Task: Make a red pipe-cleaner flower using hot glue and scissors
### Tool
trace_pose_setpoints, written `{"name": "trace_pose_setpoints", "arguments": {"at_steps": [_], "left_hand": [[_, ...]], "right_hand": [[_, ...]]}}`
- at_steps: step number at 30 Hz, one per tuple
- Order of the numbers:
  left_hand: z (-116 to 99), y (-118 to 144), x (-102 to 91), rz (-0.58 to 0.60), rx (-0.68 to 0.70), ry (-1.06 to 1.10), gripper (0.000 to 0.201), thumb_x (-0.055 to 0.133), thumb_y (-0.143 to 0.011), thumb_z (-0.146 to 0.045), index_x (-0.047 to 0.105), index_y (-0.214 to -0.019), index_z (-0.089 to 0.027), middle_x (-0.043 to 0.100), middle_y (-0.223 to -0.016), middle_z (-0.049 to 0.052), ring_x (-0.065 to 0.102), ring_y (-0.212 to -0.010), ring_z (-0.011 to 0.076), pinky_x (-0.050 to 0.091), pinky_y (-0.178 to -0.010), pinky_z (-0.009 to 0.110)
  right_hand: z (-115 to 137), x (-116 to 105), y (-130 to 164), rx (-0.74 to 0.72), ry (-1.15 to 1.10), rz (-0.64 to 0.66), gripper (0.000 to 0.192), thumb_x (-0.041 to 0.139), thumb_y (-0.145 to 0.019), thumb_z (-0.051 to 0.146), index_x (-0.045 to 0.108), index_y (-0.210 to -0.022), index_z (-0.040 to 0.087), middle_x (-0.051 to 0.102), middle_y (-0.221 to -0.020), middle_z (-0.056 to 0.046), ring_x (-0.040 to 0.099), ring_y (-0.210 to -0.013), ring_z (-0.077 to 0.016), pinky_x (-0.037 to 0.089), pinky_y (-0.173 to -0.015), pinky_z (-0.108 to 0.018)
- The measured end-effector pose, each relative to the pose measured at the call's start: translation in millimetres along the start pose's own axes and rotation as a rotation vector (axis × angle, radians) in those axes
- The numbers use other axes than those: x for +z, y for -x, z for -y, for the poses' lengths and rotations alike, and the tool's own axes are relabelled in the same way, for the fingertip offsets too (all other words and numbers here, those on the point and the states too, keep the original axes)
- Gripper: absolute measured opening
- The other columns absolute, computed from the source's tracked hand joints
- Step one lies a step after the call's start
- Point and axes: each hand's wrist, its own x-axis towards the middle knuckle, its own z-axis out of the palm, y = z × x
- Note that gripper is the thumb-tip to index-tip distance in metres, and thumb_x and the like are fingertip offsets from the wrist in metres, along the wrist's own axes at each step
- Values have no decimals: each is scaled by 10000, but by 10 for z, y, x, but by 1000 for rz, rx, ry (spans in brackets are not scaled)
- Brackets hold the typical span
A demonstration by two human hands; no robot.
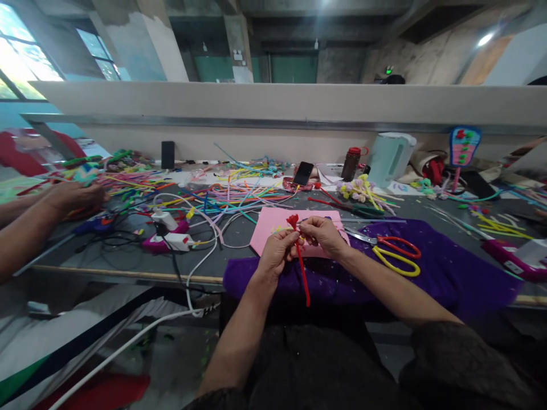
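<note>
Stems held: one red pipe cleaner (301, 263), curled at top, tail hanging over the purple cloth (448, 273).
Left hand (277, 250): fingers pinched shut on the stem.
Right hand (325, 234): closed on it near the curl.
Scissors (391, 250): one pair, just right.
Pink sheet (273, 225): one, beneath.
Co-worker's hand (74, 196): one, far left.

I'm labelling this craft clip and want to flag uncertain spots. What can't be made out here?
Head view, the only one:
- Red pipe cleaner: the stretch between left hand and right hand is covered by fingers.
- Phone: screen dark and too small to read.
- Co-worker's hand: what it presses is hidden beneath it; the arm is cut by the left edge.
- Scissors: blade tips partly behind the right wrist.
</note>
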Motion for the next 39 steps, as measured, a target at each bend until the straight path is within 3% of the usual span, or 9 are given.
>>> {"name": "trace_pose_setpoints", "arguments": {"at_steps": [6, 14, 33, 39], "left_hand": [[29, -39, -38, 21, -79, 21, 291, 593, -679, -401, 564, -617, -118, 471, -385, -42, 322, -260, 12, 163, -275, 153], [6, -36, -72, 93, -178, 146, 235, 627, -657, -338, 569, -667, -110, 513, -489, -33, 339, -284, -8, 164, -264, 128], [-25, 9, -11, 94, -90, 19, 283, 614, -666, -387, 564, -667, -109, 500, -489, -33, 296, -288, -9, 142, -280, 147], [3, -4, -31, 109, -83, 59, 277, 587, -695, -384, 556, -654, -112, 480, -479, -42, 284, -278, -16, 138, -272, 136]], "right_hand": [[-16, -16, -2, 1, 61, 29, 280, 606, -676, 417, 532, -651, 148, 499, -458, 38, 418, -365, -52, 261, -340, -163], [46, -98, 4, 26, 38, 168, 219, 625, -666, 349, 579, -692, 137, 524, -490, 37, 413, -362, -44, 277, -346, -165], [2, -183, -47, 193, -132, 307, 244, 672, -623, 336, 577, -691, 122, 571, -550, 10, 417, -363, -33, 259, -335, -155], [25, -159, -35, 102, -58, 203, 228, 660, -643, 329, 589, -733, 132, 578, -570, 14, 435, -384, -40, 276, -350, -161]]}}
